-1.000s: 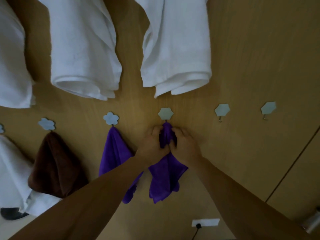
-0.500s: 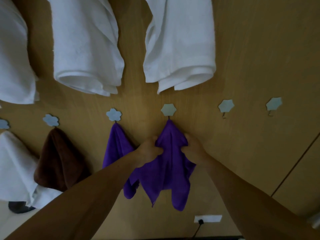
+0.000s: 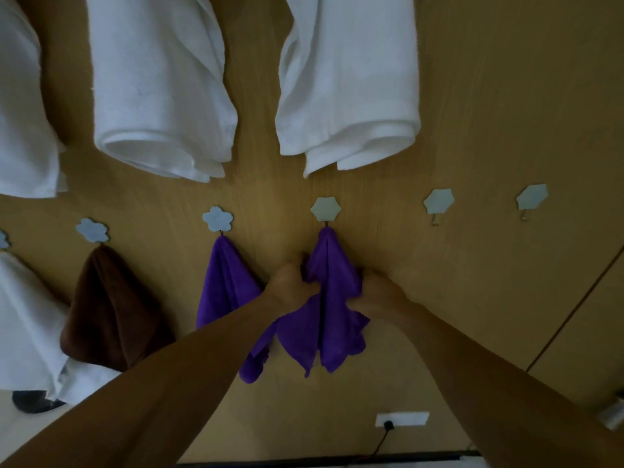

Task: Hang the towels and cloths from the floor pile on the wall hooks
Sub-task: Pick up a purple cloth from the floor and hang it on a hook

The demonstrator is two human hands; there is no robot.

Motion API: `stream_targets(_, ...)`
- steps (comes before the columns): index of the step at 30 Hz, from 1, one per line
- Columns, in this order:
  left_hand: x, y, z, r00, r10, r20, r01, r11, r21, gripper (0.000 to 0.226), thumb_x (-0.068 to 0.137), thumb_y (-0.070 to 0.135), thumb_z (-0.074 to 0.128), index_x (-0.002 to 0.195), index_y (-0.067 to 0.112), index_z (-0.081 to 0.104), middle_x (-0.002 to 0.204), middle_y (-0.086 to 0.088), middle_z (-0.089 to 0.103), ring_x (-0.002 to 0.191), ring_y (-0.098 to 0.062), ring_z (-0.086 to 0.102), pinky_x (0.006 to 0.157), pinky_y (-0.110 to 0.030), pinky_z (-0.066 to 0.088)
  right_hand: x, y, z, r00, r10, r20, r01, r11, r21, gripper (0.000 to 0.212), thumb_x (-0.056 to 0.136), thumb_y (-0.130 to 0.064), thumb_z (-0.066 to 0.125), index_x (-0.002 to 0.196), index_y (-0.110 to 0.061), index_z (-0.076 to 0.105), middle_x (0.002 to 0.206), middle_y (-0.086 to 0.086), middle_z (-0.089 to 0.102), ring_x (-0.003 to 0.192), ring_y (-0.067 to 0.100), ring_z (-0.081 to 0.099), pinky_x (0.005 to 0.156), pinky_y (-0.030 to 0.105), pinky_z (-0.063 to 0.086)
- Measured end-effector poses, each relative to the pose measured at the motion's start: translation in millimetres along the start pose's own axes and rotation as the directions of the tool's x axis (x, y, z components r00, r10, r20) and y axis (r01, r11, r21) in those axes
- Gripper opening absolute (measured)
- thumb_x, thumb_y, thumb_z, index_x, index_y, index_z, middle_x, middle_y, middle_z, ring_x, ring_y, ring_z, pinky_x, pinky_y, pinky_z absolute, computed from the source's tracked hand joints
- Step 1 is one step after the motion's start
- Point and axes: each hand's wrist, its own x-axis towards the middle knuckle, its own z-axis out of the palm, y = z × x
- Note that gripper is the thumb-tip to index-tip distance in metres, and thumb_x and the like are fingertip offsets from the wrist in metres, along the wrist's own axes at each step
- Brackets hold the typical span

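Note:
A purple cloth (image 3: 329, 319) hangs from a flower-shaped wall hook (image 3: 325, 208) on the wooden wall. My left hand (image 3: 291, 288) grips its left edge and my right hand (image 3: 381, 292) grips its right edge, both well below the hook. A second purple cloth (image 3: 226, 285) hangs from the hook (image 3: 217, 219) to the left, partly behind my left forearm. Further left a brown cloth (image 3: 108, 309) and a white towel (image 3: 23, 319) hang on hooks. The floor pile is out of sight.
Two bare hooks (image 3: 438, 201) (image 3: 531, 196) sit to the right. Three large white towels (image 3: 162, 86) (image 3: 347, 79) (image 3: 23, 106) hang in an upper row. A wall socket (image 3: 401, 419) with a plugged cable sits low on the wall. A dark seam (image 3: 574, 312) runs down the right panel.
My hands slid down from just under the hook and apart, spreading the purple cloth, which now hangs from the hook. The view shifted slightly.

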Motion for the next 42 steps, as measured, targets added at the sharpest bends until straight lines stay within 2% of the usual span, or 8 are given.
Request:
stream_targets(5, 1, 7, 2, 0.978, 0.097, -0.183, -0.114, 0.990, -0.081, 0.046, 0.087, 0.017, 0.062, 0.130, 0.013, 0.049, 0.110, 0.002, 0.064, 0.097, -0.011, 0.061, 0.076, -0.009, 0.046, -3, -36, 8, 0.886, -0.175, -0.428, 0.274, 0.945, 0.180, 0.063, 0.077, -0.039, 0.067, 0.131, -0.017, 0.043, 0.112, -0.006, 0.057, 0.095, 0.010, 0.057, 0.078, 0.028, 0.051)
stream_targets(9, 1, 7, 2, 0.986, 0.125, -0.113, -0.133, 0.989, -0.070, 0.026, 0.085, -0.005, 0.054, 0.107, 0.006, 0.060, 0.089, -0.006, 0.066, 0.081, -0.019, 0.061, 0.060, -0.005, 0.043, -2, -49, 16, 0.926, -0.156, -0.343, 0.275, 0.901, 0.335, 0.039, 0.085, -0.005, 0.060, 0.122, -0.009, 0.050, 0.097, -0.007, 0.056, 0.083, 0.008, 0.053, 0.071, 0.011, 0.042)
stream_targets(14, -1, 6, -4, 0.997, 0.076, 0.027, -0.071, 0.984, -0.163, 0.030, 0.085, -0.009, 0.047, 0.103, 0.011, 0.062, 0.092, -0.005, 0.067, 0.078, -0.005, 0.061, 0.065, -0.011, 0.049, 6, -39, -6, 0.986, 0.045, -0.161, 0.071, 0.762, 0.644, 0.029, 0.078, 0.011, 0.043, 0.075, -0.014, 0.058, 0.057, -0.010, 0.056, 0.053, 0.006, 0.050, 0.048, 0.019, 0.039)
stream_targets(20, 5, 7, 7, 0.998, 0.054, 0.028, -0.053, 0.999, -0.011, 0.026, 0.088, -0.007, 0.044, 0.102, 0.008, 0.060, 0.085, 0.003, 0.059, 0.076, -0.005, 0.054, 0.072, -0.015, 0.044, 9, -41, 1, 0.985, -0.046, -0.169, 0.114, 0.901, 0.419, 0.041, 0.082, 0.007, 0.047, 0.054, -0.020, 0.037, 0.054, -0.007, 0.043, 0.050, 0.006, 0.039, 0.048, 0.019, 0.030)
stream_targets(24, 5, -2, 14, 0.997, -0.007, 0.073, 0.005, 1.000, 0.026, 0.026, 0.084, -0.006, 0.053, 0.109, -0.006, 0.060, 0.105, -0.023, 0.066, 0.091, -0.023, 0.059, 0.082, -0.029, 0.048, 4, -28, 11, 0.983, -0.064, -0.173, 0.127, 0.917, 0.379, 0.019, 0.079, 0.002, 0.059, 0.080, -0.017, 0.058, 0.071, -0.003, 0.059, 0.063, 0.006, 0.056, 0.061, 0.025, 0.047)
stream_targets(27, -2, -8, 17, 0.997, -0.040, 0.068, 0.042, 0.999, -0.034, 0.034, 0.077, -0.002, 0.065, 0.111, 0.000, 0.060, 0.105, -0.020, 0.068, 0.088, -0.017, 0.060, 0.071, -0.020, 0.050, -3, -17, 19, 0.991, -0.029, -0.127, 0.075, 0.927, 0.369, 0.043, 0.075, -0.003, 0.069, 0.116, -0.007, 0.056, 0.102, 0.009, 0.066, 0.091, 0.021, 0.062, 0.084, 0.038, 0.051)
stream_targets(37, -9, 9, -3, 0.998, 0.054, -0.007, -0.055, 0.998, -0.026, 0.071, 0.077, 0.025, 0.075, 0.137, 0.009, 0.040, 0.125, -0.005, 0.059, 0.110, -0.019, 0.059, 0.090, -0.038, 0.052, -27, -29, 14, 0.962, 0.029, -0.272, 0.092, 0.902, 0.421, 0.068, 0.067, -0.028, 0.084, 0.125, -0.014, 0.052, 0.111, -0.008, 0.058, 0.103, 0.011, 0.059, 0.078, 0.018, 0.045)
stream_targets(42, -17, 9, -16, 0.994, 0.073, -0.081, -0.060, 0.987, 0.152, 0.072, 0.079, 0.037, 0.071, 0.136, 0.008, 0.037, 0.129, -0.007, 0.050, 0.105, -0.019, 0.052, 0.077, -0.028, 0.038, -55, -36, 7, 0.930, 0.119, -0.347, 0.002, 0.944, 0.330, 0.076, 0.076, -0.034, 0.077, 0.139, -0.011, 0.041, 0.136, 0.006, 0.044, 0.123, 0.021, 0.047, 0.100, 0.033, 0.042)
